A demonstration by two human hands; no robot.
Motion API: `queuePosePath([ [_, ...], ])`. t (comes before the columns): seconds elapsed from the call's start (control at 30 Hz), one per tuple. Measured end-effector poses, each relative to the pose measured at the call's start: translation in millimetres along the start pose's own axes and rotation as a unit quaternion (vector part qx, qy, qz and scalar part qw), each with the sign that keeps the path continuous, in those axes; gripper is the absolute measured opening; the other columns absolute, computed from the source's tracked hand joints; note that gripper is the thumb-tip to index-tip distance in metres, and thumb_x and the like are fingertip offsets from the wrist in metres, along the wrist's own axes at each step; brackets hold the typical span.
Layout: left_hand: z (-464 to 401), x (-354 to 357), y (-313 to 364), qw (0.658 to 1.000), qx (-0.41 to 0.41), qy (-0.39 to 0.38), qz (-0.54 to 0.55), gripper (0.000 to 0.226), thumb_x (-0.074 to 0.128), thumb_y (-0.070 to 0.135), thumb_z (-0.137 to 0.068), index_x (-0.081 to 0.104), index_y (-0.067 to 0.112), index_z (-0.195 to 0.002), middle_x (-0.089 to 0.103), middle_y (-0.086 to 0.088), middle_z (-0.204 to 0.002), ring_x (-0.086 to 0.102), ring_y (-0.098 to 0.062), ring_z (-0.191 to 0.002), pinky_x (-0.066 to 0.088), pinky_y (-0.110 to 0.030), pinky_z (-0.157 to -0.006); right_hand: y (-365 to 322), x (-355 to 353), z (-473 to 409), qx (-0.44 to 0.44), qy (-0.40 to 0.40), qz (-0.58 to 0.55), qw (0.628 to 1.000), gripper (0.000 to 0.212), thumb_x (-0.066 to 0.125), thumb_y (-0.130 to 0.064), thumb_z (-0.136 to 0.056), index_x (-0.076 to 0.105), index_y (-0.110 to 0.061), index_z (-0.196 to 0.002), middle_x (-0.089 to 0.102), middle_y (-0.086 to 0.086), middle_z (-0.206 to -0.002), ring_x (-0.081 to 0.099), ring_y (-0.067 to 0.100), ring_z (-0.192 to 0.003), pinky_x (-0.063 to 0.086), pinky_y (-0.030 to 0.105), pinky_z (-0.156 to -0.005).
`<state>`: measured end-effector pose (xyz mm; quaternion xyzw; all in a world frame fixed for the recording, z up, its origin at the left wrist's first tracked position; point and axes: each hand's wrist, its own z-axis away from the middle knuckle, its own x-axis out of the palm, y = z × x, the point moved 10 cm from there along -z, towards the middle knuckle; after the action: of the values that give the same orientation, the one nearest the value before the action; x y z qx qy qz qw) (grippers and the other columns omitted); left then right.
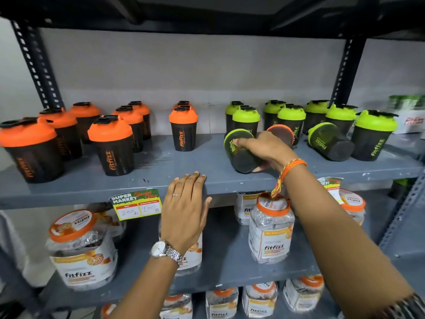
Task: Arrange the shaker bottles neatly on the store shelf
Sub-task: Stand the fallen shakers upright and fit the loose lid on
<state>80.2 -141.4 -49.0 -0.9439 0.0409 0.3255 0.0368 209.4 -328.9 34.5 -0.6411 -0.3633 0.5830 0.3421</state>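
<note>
Black shaker bottles stand on the grey shelf (161, 162): several with orange lids (110, 143) on the left, two more at the middle (183, 127), several with green lids (291, 120) on the right. My right hand (266, 150) grips a green-lidded bottle lying on its side (239, 150), base toward me. Behind my hand another tipped bottle (281, 133) shows an orange-rimmed end. A third green-lidded bottle (331, 141) lies tipped further right. My left hand (186, 208) rests flat, fingers apart, on the shelf's front edge.
A yellow-green price tag (136, 204) hangs from the shelf edge beside my left hand. Clear jars with orange lids (271, 229) fill the lower shelves. Black perforated uprights (36, 65) frame the rack; white boxes (411, 120) sit at the far right.
</note>
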Motion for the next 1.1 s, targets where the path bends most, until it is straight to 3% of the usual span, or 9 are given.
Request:
queuePosePath([
  [0.17, 0, 2, 0, 1.0, -0.004, 0.014, -0.002, 0.045, 0.049, 0.038, -0.1, 0.05, 0.014, -0.139, 0.058, -0.008, -0.142, 0.052, -0.028, -0.13, 0.024, -0.04, -0.12, 24, 19, 4, 0.069, -0.095, -0.263, 0.958, 0.043, 0.08, -0.035, -0.075, 0.063, -0.01, -0.106, 0.077, 0.011, -0.083, 0.076, 0.024, -0.071, 0.059, 0.041, -0.053],
  [0.37, -1, 1, 1, 1.0, -0.007, 0.019, -0.005, 0.045, 0.053, 0.036, -0.098, 0.052, 0.013, -0.137, 0.059, -0.008, -0.141, 0.052, -0.027, -0.13, 0.028, -0.042, -0.119, 19, 30, 5, 0.043, -0.163, -0.425, 0.889, 0.035, 0.077, -0.012, -0.078, 0.063, 0.001, -0.108, 0.076, 0.019, -0.09, 0.074, 0.034, -0.09, 0.061, 0.051, -0.068],
  [0.43, -1, 0, 1, 1.0, -0.011, 0.019, -0.006, 0.045, 0.054, 0.036, -0.098, 0.053, 0.013, -0.137, 0.06, -0.008, -0.14, 0.053, -0.027, -0.129, 0.028, -0.042, -0.119, 16, 27, 4, 0.017, -0.162, -0.424, 0.891, 0.028, 0.072, -0.003, -0.08, 0.063, 0.002, -0.106, 0.073, 0.02, -0.097, 0.071, 0.034, -0.096, 0.061, 0.052, -0.074],
  [0.53, -1, 0, 1, 1.0, -0.013, 0.017, -0.008, 0.045, 0.055, 0.036, -0.097, 0.054, 0.013, -0.136, 0.061, -0.008, -0.139, 0.053, -0.027, -0.129, 0.028, -0.041, -0.119, 13, 16, 1, -0.034, -0.143, -0.382, 0.913, 0.021, 0.066, 0.005, -0.084, 0.065, -0.002, -0.103, 0.073, 0.012, -0.095, 0.07, 0.026, -0.095, 0.062, 0.039, -0.077],
  [0.67, -1, 0, 1, 1.0, -0.015, 0.018, -0.007, 0.047, 0.056, 0.036, -0.097, 0.055, 0.013, -0.137, 0.061, -0.008, -0.14, 0.055, -0.029, -0.128, 0.028, -0.042, -0.118, 14, 8, -2, -0.065, -0.137, -0.361, 0.92, 0.045, 0.06, 0.014, -0.085, 0.052, 0.006, -0.129, 0.066, 0.02, -0.118, 0.065, 0.028, -0.106, 0.061, 0.028, -0.077],
  [0.77, -1, -1, 1, 1.0, -0.015, 0.025, -0.009, 0.047, 0.059, 0.035, -0.096, 0.055, 0.012, -0.137, 0.061, -0.009, -0.139, 0.055, -0.029, -0.127, 0.027, -0.041, -0.118, 15, 6, -2, -0.095, -0.141, -0.322, 0.931, 0.051, 0.055, 0.02, -0.085, 0.047, 0.004, -0.133, 0.065, 0.013, -0.115, 0.065, 0.019, -0.102, 0.059, 0.024, -0.079],
  [0.93, -2, 0, 2, 0.999, -0.015, 0.041, -0.006, 0.046, 0.058, 0.035, -0.095, 0.054, 0.013, -0.135, 0.062, -0.009, -0.138, 0.053, -0.028, -0.126, 0.025, -0.039, -0.118, 22, 4, -3, -0.127, -0.146, -0.257, 0.947, 0.052, 0.053, 0.019, -0.087, 0.048, -0.012, -0.128, 0.064, -0.002, -0.115, 0.065, 0.003, -0.099, 0.055, 0.018, -0.082],
  [1.1, -1, 3, 0, 0.999, -0.018, 0.046, -0.008, 0.046, 0.057, 0.036, -0.096, 0.054, 0.013, -0.136, 0.062, -0.01, -0.137, 0.053, -0.029, -0.126, 0.023, -0.039, -0.119, 28, 4, -6, -0.138, -0.15, -0.226, 0.953, 0.051, 0.053, 0.015, -0.089, 0.044, -0.017, -0.127, 0.058, 0.003, -0.127, 0.059, 0.011, -0.113, 0.053, 0.017, -0.089],
])
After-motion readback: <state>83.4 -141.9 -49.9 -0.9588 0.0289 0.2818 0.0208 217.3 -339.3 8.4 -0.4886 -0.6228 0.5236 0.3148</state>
